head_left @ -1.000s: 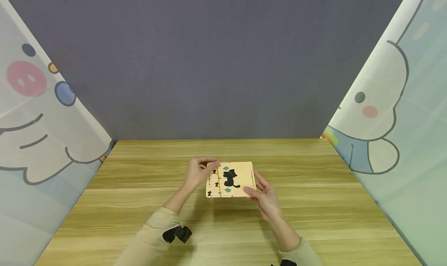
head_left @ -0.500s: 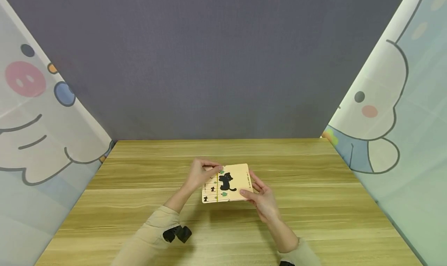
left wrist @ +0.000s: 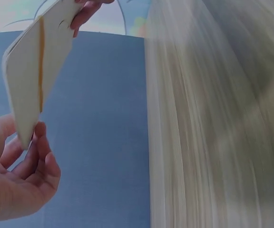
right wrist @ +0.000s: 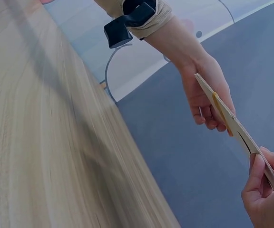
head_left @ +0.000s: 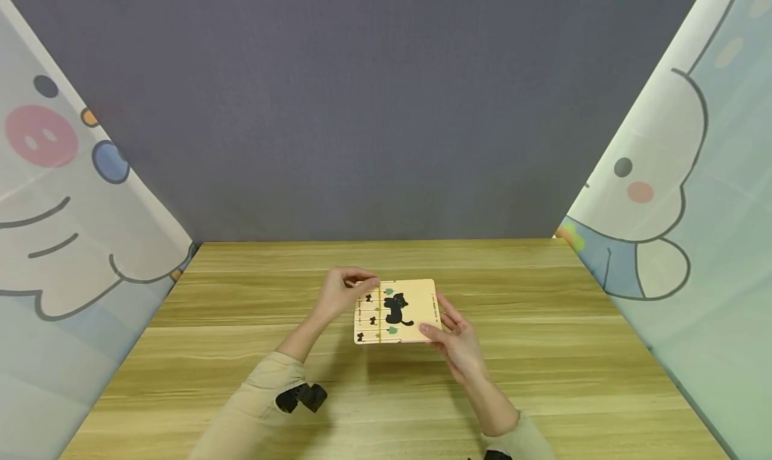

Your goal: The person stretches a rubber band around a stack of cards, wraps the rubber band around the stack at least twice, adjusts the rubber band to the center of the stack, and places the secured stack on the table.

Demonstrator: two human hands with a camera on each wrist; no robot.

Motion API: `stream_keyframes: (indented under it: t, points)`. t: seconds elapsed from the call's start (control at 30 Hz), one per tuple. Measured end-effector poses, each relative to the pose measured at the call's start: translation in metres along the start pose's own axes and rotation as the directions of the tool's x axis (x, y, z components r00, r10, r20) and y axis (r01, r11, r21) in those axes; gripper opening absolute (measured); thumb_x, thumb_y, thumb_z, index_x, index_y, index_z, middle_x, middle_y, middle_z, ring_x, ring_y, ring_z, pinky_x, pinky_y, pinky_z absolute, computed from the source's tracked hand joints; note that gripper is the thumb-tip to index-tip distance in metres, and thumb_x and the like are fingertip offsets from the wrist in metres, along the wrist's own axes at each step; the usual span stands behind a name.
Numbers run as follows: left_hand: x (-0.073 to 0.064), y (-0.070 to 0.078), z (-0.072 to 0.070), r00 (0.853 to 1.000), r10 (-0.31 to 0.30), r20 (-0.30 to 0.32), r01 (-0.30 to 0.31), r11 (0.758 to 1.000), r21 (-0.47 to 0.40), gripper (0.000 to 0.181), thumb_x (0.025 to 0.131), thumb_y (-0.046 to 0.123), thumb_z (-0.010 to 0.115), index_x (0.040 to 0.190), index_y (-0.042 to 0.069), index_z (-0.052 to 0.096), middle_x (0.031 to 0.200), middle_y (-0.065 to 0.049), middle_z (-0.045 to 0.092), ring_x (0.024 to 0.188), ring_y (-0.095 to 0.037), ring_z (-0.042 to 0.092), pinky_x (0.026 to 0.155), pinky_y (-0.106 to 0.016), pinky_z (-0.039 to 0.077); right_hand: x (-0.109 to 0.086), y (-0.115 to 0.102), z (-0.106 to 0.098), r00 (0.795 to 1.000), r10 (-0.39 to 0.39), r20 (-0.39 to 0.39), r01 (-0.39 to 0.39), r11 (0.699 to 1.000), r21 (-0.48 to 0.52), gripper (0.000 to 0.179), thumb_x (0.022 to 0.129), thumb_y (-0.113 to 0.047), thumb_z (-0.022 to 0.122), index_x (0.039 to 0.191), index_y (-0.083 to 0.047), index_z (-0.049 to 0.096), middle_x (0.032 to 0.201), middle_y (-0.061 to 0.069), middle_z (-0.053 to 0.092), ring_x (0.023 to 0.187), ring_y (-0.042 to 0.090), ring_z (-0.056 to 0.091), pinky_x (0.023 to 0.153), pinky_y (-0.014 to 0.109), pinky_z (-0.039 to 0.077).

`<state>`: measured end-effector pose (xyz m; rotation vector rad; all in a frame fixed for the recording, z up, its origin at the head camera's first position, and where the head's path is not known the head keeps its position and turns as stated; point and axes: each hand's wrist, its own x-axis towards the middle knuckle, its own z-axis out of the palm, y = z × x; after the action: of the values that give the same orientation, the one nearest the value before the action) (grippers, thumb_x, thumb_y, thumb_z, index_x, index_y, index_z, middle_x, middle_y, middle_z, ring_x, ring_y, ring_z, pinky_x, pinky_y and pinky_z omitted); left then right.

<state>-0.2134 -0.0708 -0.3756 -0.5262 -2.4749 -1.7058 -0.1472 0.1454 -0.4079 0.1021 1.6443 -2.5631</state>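
A thin cream card stack, printed with a black cat and green shapes, is held above the table, roughly level. Around its left part runs a narrow yellow rubber band. My left hand pinches the far left edge, thumb on top beside the band; whether it also grips the band I cannot tell. My right hand holds the right end, thumb on top and fingers beneath. Seen edge-on in the right wrist view, the card stack shows several thin layers, with the rubber band about its middle.
Below the hands lies a wood-grain table. A dark grey panel rises behind it, and printed cartoon curtains flank both sides. A black wrist strap mount sits on the left sleeve.
The card stack dipped and tilted toward me half a second ago, then came back up level. The rubber band now sits slightly farther from the stack's left edge. Both hands keep their hold.
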Motion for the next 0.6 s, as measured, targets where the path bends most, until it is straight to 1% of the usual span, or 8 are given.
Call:
stream_keyframes:
  t: [0.13,0.27,0.33,0.4,0.43,0.5,0.57,0.6]
  points:
    - [0.001,-0.002,-0.001,0.999,-0.012,0.037,0.011,1.0,0.026,0.016,0.078,0.015,0.068,0.088,0.002,0.069,0.086,-0.008,0.067,0.054,-0.011,0.054,0.045,-0.023,0.045,0.0,0.0,0.001,1.0,0.002,0.0,-0.002,1.0,0.0,0.07,0.074,0.018,0.057,0.134,-0.01,0.037,0.1,0.013,0.058,0.07,0.017,0.061,0.056,0.02,0.05]
    - [0.0,-0.002,0.002,0.998,-0.044,0.048,0.044,0.999,0.018,0.014,0.078,0.015,0.069,0.087,0.006,0.07,0.085,-0.006,0.067,0.038,-0.006,0.037,0.036,-0.018,0.033,0.0,0.002,0.001,1.0,-0.01,0.005,0.01,1.0,-0.023,0.07,0.073,0.018,0.059,0.134,-0.009,0.037,0.1,0.013,0.058,0.073,0.018,0.061,0.057,0.021,0.05]
    - [-0.001,-0.002,0.004,0.997,-0.046,0.058,0.047,0.999,-0.004,0.015,0.078,0.016,0.069,0.089,0.006,0.07,0.087,-0.007,0.067,0.043,-0.003,0.042,0.04,-0.017,0.037,-0.001,0.003,0.002,1.0,-0.022,0.017,0.023,0.999,-0.049,0.07,0.073,0.017,0.059,0.134,-0.008,0.037,0.101,0.014,0.058,0.074,0.019,0.062,0.057,0.021,0.05]
    - [-0.001,-0.003,0.006,0.997,-0.042,0.071,0.044,0.998,-0.034,0.017,0.078,0.016,0.069,0.09,0.004,0.07,0.09,-0.008,0.067,0.054,-0.004,0.052,0.046,-0.019,0.044,-0.002,0.003,0.003,0.999,-0.033,0.029,0.035,0.997,-0.067,0.07,0.073,0.016,0.06,0.134,-0.008,0.036,0.103,0.014,0.057,0.075,0.019,0.062,0.057,0.02,0.05]
    - [-0.002,-0.003,0.007,0.996,-0.042,0.077,0.045,0.998,-0.048,0.018,0.078,0.016,0.068,0.091,0.004,0.07,0.092,-0.009,0.066,0.063,-0.006,0.057,0.05,-0.021,0.047,-0.002,0.004,0.003,0.999,-0.037,0.035,0.039,0.996,-0.077,0.07,0.073,0.015,0.06,0.135,-0.008,0.036,0.104,0.014,0.057,0.076,0.019,0.062,0.057,0.02,0.05]
    - [-0.002,-0.003,0.008,0.995,-0.036,0.092,0.041,0.997,-0.058,0.02,0.079,0.017,0.068,0.093,0.003,0.069,0.095,-0.01,0.066,0.082,-0.011,0.06,0.059,-0.025,0.05,-0.003,0.005,0.003,0.998,-0.04,0.042,0.044,0.995,-0.09,0.07,0.074,0.015,0.06,0.135,-0.008,0.035,0.105,0.015,0.057,0.076,0.019,0.061,0.057,0.02,0.049]
    - [-0.002,-0.003,0.009,0.995,-0.032,0.098,0.038,0.998,-0.057,0.021,0.079,0.018,0.068,0.094,0.003,0.069,0.096,-0.011,0.065,0.082,-0.014,0.06,0.057,-0.024,0.049,-0.003,0.005,0.004,0.999,-0.035,0.037,0.038,0.996,-0.084,0.07,0.074,0.015,0.06,0.135,-0.009,0.036,0.105,0.016,0.057,0.076,0.019,0.061,0.057,0.02,0.049]
    - [-0.002,-0.002,0.009,0.994,-0.029,0.102,0.034,0.998,-0.047,0.022,0.079,0.019,0.068,0.095,0.003,0.069,0.097,-0.011,0.065,0.082,-0.013,0.06,0.058,-0.023,0.048,-0.003,0.005,0.004,0.999,-0.031,0.033,0.034,0.996,-0.081,0.069,0.074,0.015,0.06,0.134,-0.009,0.037,0.105,0.016,0.057,0.075,0.019,0.061,0.057,0.02,0.049]
